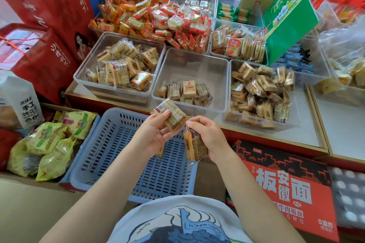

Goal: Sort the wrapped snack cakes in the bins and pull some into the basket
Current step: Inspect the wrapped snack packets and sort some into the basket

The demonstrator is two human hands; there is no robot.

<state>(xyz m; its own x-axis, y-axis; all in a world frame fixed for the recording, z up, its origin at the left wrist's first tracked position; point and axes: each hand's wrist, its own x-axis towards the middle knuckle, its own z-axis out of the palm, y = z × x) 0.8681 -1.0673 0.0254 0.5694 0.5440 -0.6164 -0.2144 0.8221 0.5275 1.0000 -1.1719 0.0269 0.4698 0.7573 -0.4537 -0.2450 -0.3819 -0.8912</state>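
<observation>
With your left hand (156, 134) pinching one clear-wrapped tan snack cake (171, 115) and your right hand (207, 136) gripping another (194, 147), lower both gently into the slotted blue plastic basket (110, 144) at 6 o'clock.

A white-topped display counter (308, 130) with red-and-gold edging – stacked red cartons (49, 6) behind.

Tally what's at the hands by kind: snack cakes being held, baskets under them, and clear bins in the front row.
Held snack cakes: 2, upper cake, lower cake
Blue basket: 1
Front-row clear bins: 3, left bin, middle bin, right bin
Total: 6
</observation>
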